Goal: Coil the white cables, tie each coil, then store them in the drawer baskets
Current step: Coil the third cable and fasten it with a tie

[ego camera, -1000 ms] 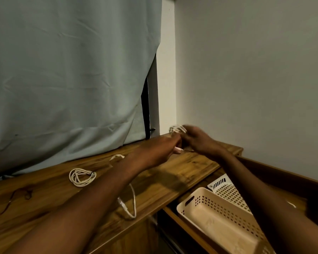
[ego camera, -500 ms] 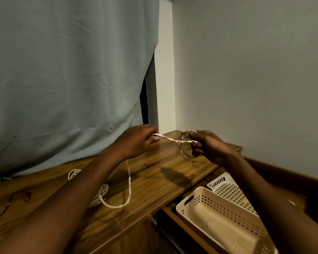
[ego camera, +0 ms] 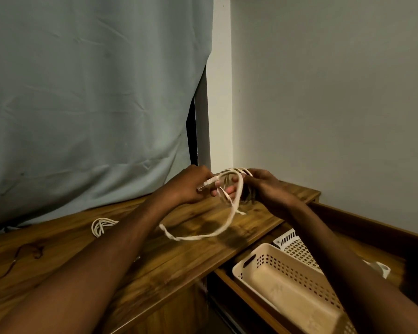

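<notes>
Two hands up | left hand pinches cable end | right hand apparently grips white coil

white basket half behind right arm, finished coil partly behind left forearm

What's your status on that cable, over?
Left hand pinches connector end; right hand holds the coil. Loose loop untied, hanging over the desk. Nothing blocking baskets.
</notes>
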